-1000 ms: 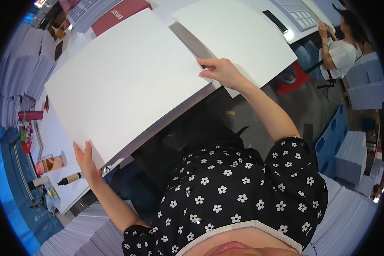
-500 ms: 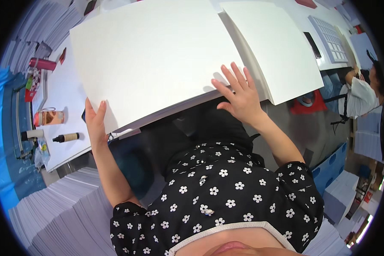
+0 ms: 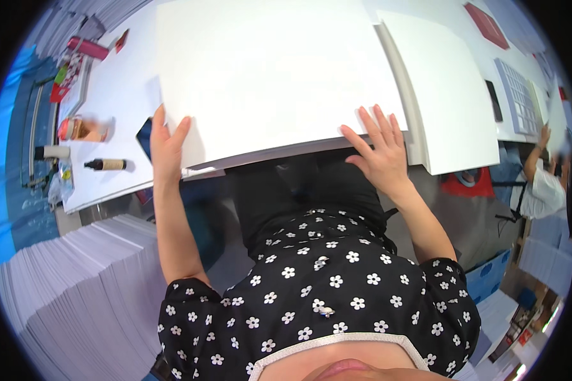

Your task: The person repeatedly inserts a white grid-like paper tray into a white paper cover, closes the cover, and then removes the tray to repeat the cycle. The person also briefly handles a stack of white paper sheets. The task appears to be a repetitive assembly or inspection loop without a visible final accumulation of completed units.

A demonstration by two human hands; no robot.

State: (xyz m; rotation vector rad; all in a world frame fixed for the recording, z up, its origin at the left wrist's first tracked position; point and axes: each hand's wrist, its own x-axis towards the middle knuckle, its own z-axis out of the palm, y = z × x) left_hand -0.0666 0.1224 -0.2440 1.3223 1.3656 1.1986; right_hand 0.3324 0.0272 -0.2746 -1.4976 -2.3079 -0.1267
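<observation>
A thick stack of large white sheets [image 3: 273,76] lies in front of me, its near edge close to my body. Against its left edge, by the near corner, rests my left hand [image 3: 167,145], thumb and fingers stretched apart. My right hand [image 3: 386,157] is at the near right corner, palm down and fingers spread, with the fingertips over the top sheet. Neither hand has anything gripped. Right of this stack, across a narrow gap, is a second white stack [image 3: 448,95].
Left of the stack on the white table [image 3: 127,136] are a dark phone-like object [image 3: 144,138], a small dark bottle [image 3: 106,164], a jar [image 3: 82,129] and a red flask [image 3: 88,47]. Tall paper piles [image 3: 76,273] stand at lower left. A co-worker [image 3: 543,190] is at far right.
My view has turned, so the stack sits squarer and farther right. The right hand's fingers have come closer together, near the stack's right corner. The left hand stays at the left edge.
</observation>
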